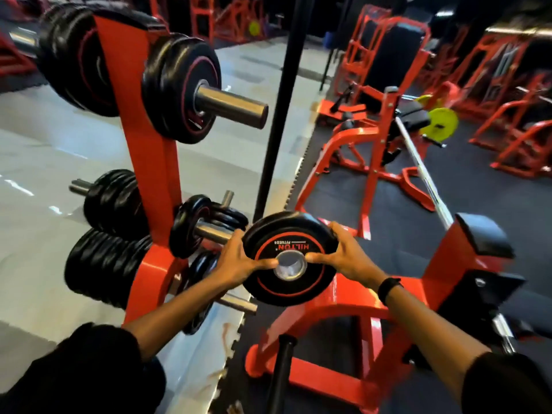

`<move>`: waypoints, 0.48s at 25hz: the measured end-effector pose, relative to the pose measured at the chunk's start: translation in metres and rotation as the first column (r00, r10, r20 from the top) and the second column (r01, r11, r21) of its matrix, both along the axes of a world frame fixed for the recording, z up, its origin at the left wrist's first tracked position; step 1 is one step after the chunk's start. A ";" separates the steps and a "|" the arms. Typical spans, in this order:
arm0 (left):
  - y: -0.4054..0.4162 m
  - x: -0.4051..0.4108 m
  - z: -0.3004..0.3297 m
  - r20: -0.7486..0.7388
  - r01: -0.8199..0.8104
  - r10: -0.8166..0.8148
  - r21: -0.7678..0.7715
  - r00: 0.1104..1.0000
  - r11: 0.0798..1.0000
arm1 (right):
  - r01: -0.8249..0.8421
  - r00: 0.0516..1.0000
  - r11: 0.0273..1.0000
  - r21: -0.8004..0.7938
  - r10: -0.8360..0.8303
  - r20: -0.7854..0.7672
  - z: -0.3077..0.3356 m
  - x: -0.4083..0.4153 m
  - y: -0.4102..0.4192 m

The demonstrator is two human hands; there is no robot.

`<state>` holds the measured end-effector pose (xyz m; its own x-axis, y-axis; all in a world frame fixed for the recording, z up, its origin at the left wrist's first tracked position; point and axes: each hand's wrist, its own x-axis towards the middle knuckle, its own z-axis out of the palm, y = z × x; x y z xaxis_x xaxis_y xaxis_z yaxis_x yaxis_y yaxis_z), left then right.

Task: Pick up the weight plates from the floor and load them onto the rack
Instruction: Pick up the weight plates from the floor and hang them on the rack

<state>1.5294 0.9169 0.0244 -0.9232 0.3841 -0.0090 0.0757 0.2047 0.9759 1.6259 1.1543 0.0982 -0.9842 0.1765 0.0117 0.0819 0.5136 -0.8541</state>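
Observation:
I hold a black weight plate [288, 234] with a red ring and a steel centre hole in both hands, face toward me, just right of the red plate rack [155, 174]. My left hand [239, 261] grips its left edge, thumb near the hole. My right hand [346, 253] grips its right edge. The plate hovers in the air close to the end of a middle steel peg [213, 233], which carries a smaller black plate [191, 228]. An upper peg [236, 107] holds several plates [182, 88] and has bare steel at its end.
More black plates [101, 264] hang on the rack's left side and lower pegs. A black vertical pole [283, 103] stands behind the rack. A red machine frame [334, 318] sits below my hands, and red gym machines [373, 138] fill the right on dark rubber flooring.

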 end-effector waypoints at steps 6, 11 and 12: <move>0.026 -0.006 -0.029 0.112 -0.225 0.231 -0.064 0.966 0.972 | -0.193 0.975 0.975 0.106 0.179 0.131 -0.050 -0.086 0.043; 0.048 -0.004 -0.065 0.128 -0.384 0.408 -0.178 0.904 0.906 | -0.400 0.906 0.891 0.214 0.348 0.243 -0.068 -0.136 0.050; 0.053 -0.005 -0.075 0.166 -0.408 0.438 -0.186 0.884 0.894 | -0.458 0.874 0.866 0.202 0.397 0.281 -0.076 -0.150 0.051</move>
